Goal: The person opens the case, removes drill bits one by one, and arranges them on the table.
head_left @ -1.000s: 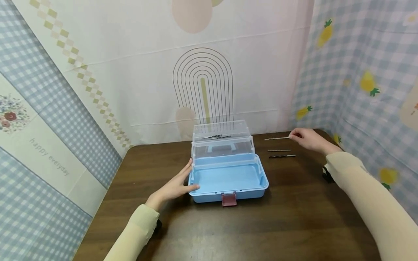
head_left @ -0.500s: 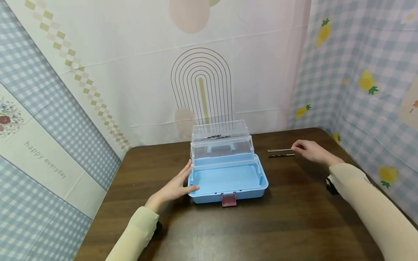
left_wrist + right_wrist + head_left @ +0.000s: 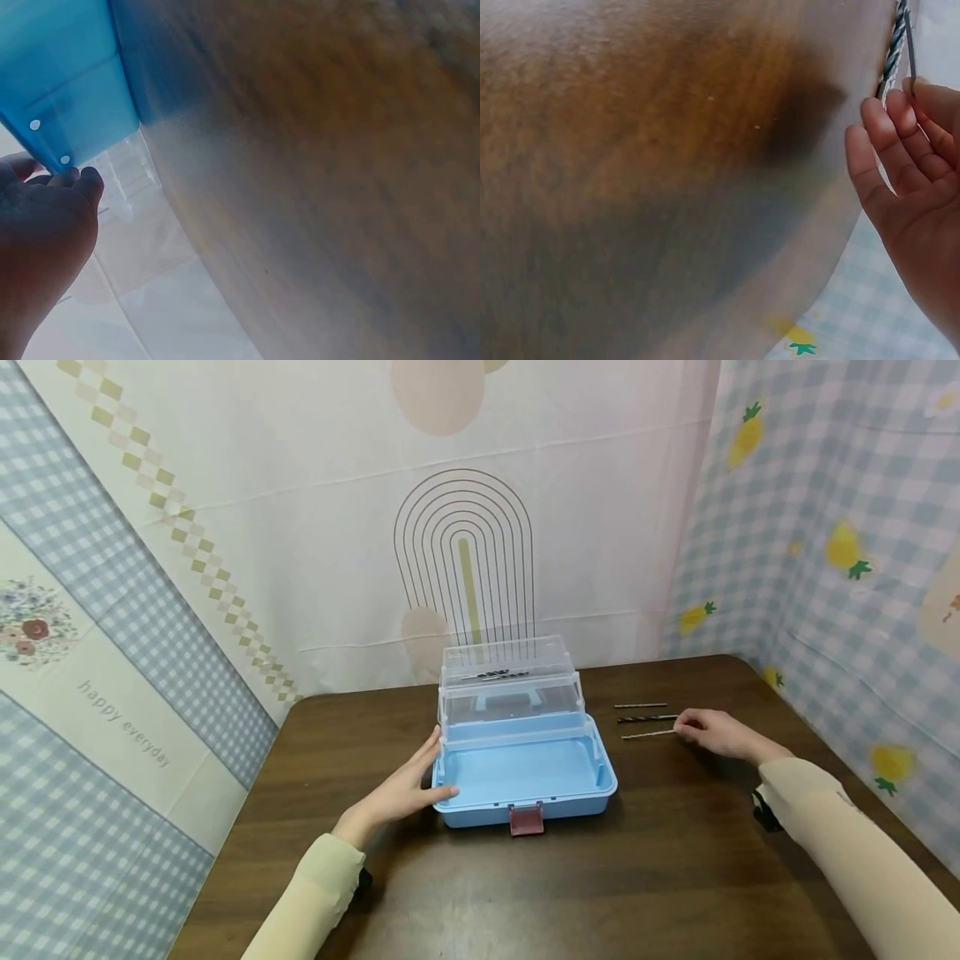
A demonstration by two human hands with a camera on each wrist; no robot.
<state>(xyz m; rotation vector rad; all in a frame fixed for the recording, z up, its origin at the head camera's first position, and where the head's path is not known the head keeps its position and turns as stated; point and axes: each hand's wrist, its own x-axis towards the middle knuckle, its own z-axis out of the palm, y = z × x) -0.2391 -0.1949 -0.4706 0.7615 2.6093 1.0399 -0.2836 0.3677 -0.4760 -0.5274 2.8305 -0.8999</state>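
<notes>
My right hand (image 3: 714, 732) pinches the shank end of a thin silver drill bit (image 3: 649, 734) low over the table. Its tip points left, towards the box. In the right wrist view the same drill bit (image 3: 910, 49) shows between thumb and fingertips. Just behind it lie a thicker dark drill bit (image 3: 645, 719) and a slim drill bit (image 3: 641, 705). The blue toolbox (image 3: 525, 768) stands with its lid raised and its clear trays lifted. At its left side, my left hand (image 3: 397, 787) rests with fingers extended along the wall and thumb over the rim.
Several dark drill bits (image 3: 504, 675) lie in the upper clear tray (image 3: 543, 672). A maroon latch (image 3: 527, 819) hangs at the toolbox front. Behind the brown wooden table (image 3: 480, 893) hangs a printed cloth (image 3: 600, 527), with checked cloth along both sides.
My right hand has brought the thin silver drill bit from the back of the row, over the other two, to their near side. The left hand stays on the toolbox.
</notes>
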